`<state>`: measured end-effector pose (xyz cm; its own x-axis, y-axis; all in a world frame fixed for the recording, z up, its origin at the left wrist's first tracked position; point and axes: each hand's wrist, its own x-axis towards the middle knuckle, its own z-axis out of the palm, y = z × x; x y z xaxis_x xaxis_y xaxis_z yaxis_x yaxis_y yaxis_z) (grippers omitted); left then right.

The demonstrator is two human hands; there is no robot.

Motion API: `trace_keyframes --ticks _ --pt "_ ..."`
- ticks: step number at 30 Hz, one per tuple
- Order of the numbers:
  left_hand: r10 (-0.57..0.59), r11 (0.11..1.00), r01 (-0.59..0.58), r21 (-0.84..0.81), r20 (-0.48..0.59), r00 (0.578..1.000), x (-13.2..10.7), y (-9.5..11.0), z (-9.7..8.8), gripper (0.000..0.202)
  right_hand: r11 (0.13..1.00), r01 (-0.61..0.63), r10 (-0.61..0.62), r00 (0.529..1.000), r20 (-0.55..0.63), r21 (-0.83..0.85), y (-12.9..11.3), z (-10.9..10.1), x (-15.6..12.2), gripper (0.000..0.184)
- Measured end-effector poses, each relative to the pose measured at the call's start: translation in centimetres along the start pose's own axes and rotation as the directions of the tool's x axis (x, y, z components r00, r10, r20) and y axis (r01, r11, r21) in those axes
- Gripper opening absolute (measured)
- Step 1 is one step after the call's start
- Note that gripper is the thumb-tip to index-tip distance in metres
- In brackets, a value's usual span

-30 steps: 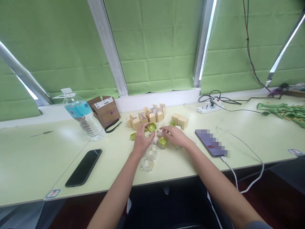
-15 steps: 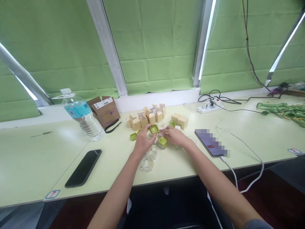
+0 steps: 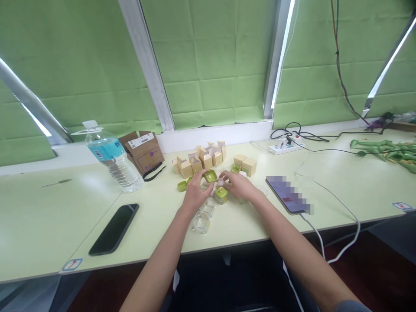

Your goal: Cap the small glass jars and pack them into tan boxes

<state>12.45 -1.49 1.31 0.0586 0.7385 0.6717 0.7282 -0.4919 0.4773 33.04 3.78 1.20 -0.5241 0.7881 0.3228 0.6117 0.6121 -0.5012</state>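
Note:
My left hand (image 3: 194,193) curls around a small clear jar on the pale green table (image 3: 162,212), with a green square lid (image 3: 210,175) at its fingertips. My right hand (image 3: 238,186) lies just to the right, its fingers bent toward a small pinkish piece between the hands. A clear jar with a green lid (image 3: 221,195) stands right below them. Two more clear open jars (image 3: 202,220) sit nearer to me. Another green lid (image 3: 181,186) lies to the left.
Several small tan boxes (image 3: 201,159) stand behind the hands. A water bottle (image 3: 112,158) and a cardboard box (image 3: 144,149) are at the left, a black phone (image 3: 113,228) nearer me. A charging phone (image 3: 287,194) with its white cable lies right; a power strip (image 3: 286,147) behind.
The green lid at my left fingertips has shifted slightly right and up. Both hands have stayed almost in place, drawing a little closer together.

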Motion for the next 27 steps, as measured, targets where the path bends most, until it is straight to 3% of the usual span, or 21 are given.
trace_keyframes --ticks 4,9,15,27 --pt "0.009 1.000 -0.009 0.011 -0.008 1.000 0.0 0.0 0.0 0.040 0.999 0.038 -0.038 0.995 -0.088 0.007 0.1 0.0 -0.1 0.033" --pt "0.048 0.999 -0.048 0.013 -0.017 0.999 0.0 -0.1 -0.1 0.041 0.986 0.112 -0.086 0.975 -0.206 0.120 0.0 0.1 0.1 0.027" --pt "0.068 0.998 -0.068 0.018 -0.027 0.997 0.1 0.0 -0.2 0.042 0.928 0.134 0.001 0.933 -0.360 0.347 0.0 0.0 0.3 0.030" --pt "0.152 0.988 -0.152 -0.001 -0.042 0.988 0.0 -0.1 -0.2 0.043 0.835 0.212 -0.038 0.943 -0.329 0.509 -1.2 -0.4 -0.2 0.036"
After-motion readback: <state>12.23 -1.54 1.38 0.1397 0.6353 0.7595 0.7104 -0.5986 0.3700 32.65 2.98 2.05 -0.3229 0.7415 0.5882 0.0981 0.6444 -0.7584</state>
